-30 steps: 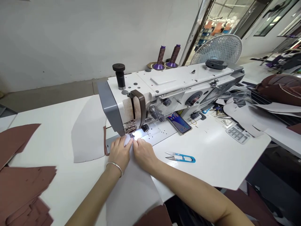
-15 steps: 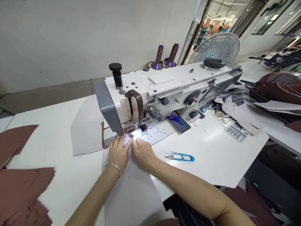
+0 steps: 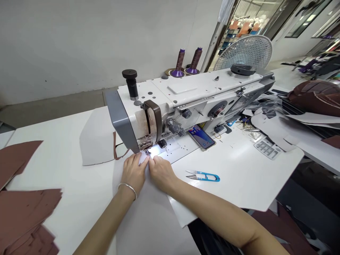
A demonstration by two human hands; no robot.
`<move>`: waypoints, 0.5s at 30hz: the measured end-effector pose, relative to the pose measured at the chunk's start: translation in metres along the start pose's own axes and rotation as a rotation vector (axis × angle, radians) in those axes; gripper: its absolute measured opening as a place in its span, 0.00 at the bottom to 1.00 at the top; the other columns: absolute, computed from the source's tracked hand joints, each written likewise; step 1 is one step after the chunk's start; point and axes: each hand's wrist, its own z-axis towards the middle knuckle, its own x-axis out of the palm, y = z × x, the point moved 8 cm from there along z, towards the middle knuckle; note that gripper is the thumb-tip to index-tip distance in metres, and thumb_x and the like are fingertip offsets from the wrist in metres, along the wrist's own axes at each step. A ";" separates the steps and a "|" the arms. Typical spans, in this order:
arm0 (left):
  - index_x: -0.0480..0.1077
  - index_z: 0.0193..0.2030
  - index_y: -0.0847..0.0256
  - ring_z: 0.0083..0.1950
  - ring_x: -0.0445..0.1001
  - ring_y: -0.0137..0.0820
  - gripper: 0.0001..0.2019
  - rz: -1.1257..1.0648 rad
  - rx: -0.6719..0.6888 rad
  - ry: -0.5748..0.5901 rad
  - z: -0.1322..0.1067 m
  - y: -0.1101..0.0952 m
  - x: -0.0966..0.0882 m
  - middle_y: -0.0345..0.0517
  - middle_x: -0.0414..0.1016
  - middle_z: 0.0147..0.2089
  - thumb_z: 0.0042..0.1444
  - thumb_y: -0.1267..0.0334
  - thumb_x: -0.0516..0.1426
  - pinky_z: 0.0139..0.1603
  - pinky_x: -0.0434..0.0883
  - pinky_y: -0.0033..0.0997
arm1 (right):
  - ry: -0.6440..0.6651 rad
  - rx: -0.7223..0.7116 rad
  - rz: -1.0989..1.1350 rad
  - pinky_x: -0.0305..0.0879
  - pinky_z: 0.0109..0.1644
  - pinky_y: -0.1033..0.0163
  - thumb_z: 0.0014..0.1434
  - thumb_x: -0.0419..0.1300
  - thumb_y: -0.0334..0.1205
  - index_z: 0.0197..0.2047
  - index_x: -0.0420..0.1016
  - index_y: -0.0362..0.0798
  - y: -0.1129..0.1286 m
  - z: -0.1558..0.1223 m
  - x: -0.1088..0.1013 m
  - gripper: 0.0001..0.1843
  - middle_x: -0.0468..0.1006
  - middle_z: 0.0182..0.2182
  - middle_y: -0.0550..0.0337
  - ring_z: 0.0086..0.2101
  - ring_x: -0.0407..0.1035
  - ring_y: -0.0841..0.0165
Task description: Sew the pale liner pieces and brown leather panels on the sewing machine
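Your left hand (image 3: 134, 173) and right hand (image 3: 161, 173) press flat on the pale sheet (image 3: 143, 212), fingertips almost meeting just in front of the presser foot (image 3: 145, 144) of the sewing machine (image 3: 191, 95); blue snips (image 3: 202, 176) lie right, brown panels (image 3: 23, 209) left

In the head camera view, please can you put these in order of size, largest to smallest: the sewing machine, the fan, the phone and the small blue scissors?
1. Sewing machine
2. Fan, though it stands farther from the camera
3. Smartphone and blue thread snips: they look similar, so I cannot rank them.
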 end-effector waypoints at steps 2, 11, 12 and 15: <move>0.72 0.49 0.57 0.52 0.64 0.43 0.20 0.019 0.004 -0.007 0.000 0.000 -0.001 0.55 0.70 0.51 0.54 0.75 0.49 0.50 0.66 0.44 | 0.000 -0.004 -0.002 0.55 0.29 0.65 0.61 0.46 0.26 0.39 0.66 0.44 0.000 0.000 0.000 0.10 0.70 0.31 0.54 0.32 0.63 0.66; 0.73 0.49 0.57 0.52 0.65 0.44 0.19 0.046 0.012 -0.006 0.000 0.001 0.000 0.55 0.70 0.51 0.53 0.75 0.50 0.49 0.67 0.44 | -0.016 -0.012 -0.004 0.55 0.29 0.65 0.62 0.46 0.27 0.38 0.66 0.44 0.001 -0.001 -0.002 0.10 0.70 0.31 0.54 0.31 0.62 0.66; 0.73 0.49 0.57 0.52 0.65 0.44 0.19 0.047 0.014 -0.006 0.000 0.001 0.000 0.55 0.70 0.51 0.53 0.75 0.50 0.49 0.67 0.44 | -0.015 -0.012 -0.001 0.55 0.29 0.65 0.62 0.46 0.27 0.38 0.66 0.44 0.001 0.000 -0.002 0.10 0.70 0.31 0.54 0.31 0.62 0.66; 0.73 0.49 0.57 0.52 0.65 0.43 0.19 0.049 0.013 -0.003 0.001 0.000 -0.001 0.54 0.70 0.50 0.53 0.76 0.50 0.49 0.68 0.44 | -0.010 -0.014 0.003 0.54 0.28 0.64 0.62 0.45 0.27 0.38 0.67 0.44 0.001 0.000 -0.001 0.11 0.70 0.31 0.54 0.31 0.62 0.66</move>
